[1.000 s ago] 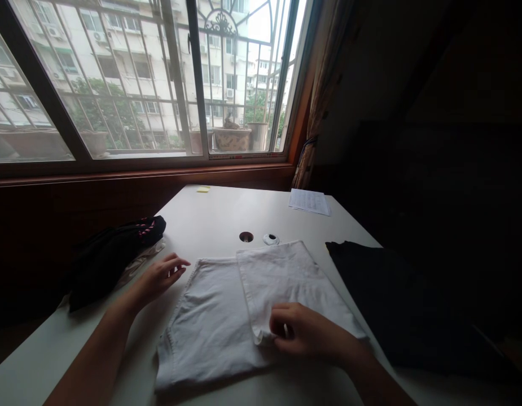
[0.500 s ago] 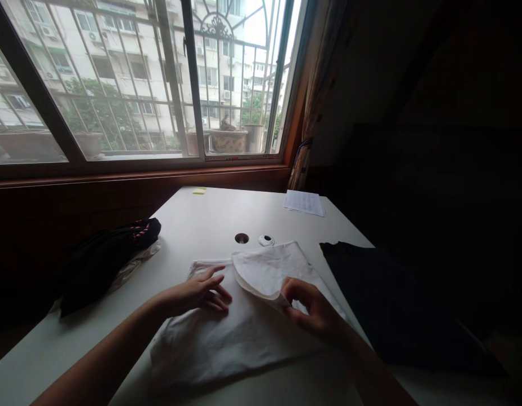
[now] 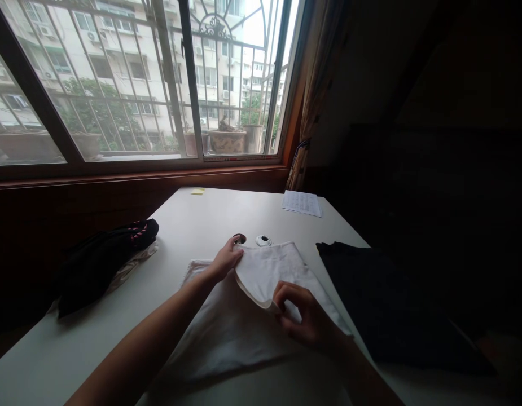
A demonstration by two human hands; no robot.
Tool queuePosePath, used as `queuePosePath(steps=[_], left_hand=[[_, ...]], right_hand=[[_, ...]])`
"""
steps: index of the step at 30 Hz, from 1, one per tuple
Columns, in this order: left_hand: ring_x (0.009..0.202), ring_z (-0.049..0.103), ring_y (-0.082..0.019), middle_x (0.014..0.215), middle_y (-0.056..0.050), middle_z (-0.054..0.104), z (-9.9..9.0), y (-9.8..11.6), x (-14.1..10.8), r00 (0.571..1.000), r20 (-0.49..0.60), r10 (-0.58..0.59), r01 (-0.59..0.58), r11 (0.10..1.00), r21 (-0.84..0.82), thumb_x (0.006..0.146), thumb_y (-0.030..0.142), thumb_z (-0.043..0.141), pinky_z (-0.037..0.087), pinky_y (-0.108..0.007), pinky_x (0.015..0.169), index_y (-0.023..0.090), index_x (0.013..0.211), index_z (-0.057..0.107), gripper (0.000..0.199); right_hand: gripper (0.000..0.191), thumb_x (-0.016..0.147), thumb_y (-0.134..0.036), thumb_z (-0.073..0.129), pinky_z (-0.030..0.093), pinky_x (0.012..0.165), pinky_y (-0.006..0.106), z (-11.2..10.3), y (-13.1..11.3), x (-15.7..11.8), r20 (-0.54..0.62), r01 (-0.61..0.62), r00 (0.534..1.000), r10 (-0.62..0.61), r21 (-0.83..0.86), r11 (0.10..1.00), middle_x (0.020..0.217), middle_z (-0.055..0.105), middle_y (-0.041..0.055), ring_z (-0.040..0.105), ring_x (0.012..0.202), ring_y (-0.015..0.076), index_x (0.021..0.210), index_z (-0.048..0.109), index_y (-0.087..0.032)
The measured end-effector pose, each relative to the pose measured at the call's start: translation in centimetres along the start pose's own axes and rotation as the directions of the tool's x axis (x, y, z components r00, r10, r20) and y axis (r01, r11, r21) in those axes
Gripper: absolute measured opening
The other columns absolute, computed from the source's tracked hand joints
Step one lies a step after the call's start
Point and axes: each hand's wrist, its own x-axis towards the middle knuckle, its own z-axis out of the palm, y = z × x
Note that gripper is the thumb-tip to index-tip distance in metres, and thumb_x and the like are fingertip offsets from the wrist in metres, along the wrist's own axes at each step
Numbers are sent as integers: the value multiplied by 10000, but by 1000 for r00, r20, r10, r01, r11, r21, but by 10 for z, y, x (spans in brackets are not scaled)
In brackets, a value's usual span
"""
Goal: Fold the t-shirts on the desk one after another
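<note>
A white cloth garment (image 3: 231, 332) lies on the table in front of me, its right part folded over so that a flap (image 3: 264, 268) covers the rest. My right hand (image 3: 305, 316) pinches the near edge of that flap between thumb and fingers, lifting it slightly. At the flap's far left corner, my left hand (image 3: 227, 257) has closed on the fabric, thumb towards the round hole in the tabletop. What kind of garment it is, I cannot tell.
Dark folded cloth (image 3: 387, 304) lies to the right on the white table (image 3: 227, 211). A heap of black clothes (image 3: 104, 259) is at the left. Printed papers (image 3: 303, 203), a yellow note (image 3: 197, 192), a cable hole (image 3: 240, 239) and its round cover (image 3: 263, 241) are further back, below the window.
My left hand has moved right and away from me, from hovering open over the cloth to gripping the flap's far left corner. My right hand keeps its pinch, nearly in place.
</note>
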Motion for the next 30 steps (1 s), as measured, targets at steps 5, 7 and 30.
queuePosePath(steps=[5,7,30], left_hand=[[986,636,-233,1098,-87,702,-29,24,-1,993,-1,121,-121,993,7,855,334,649,499,-363,888,201,1393,535,567],[891,625,-207,988,-55,694,-48,36,-8,981,16,191,-192,979,64,855,360,641,498,-330,811,197,1372,568,547],[860,624,-226,1018,-78,661,-205,15,-63,996,-77,36,14,825,565,823,488,617,513,-326,721,168,1405,548,668]], right_hand=[[202,794,-59,618,450,642,268,22,-15,3,-102,184,976,-194,-97,978,823,554,-4,545,710,142,859,534,-232],[219,800,-48,618,450,637,263,39,-24,6,-123,260,952,-281,-162,952,819,566,-2,548,705,140,892,550,-235],[312,940,-479,593,446,552,278,183,-27,37,309,505,863,-401,-476,720,688,626,-6,564,583,152,770,620,-219]])
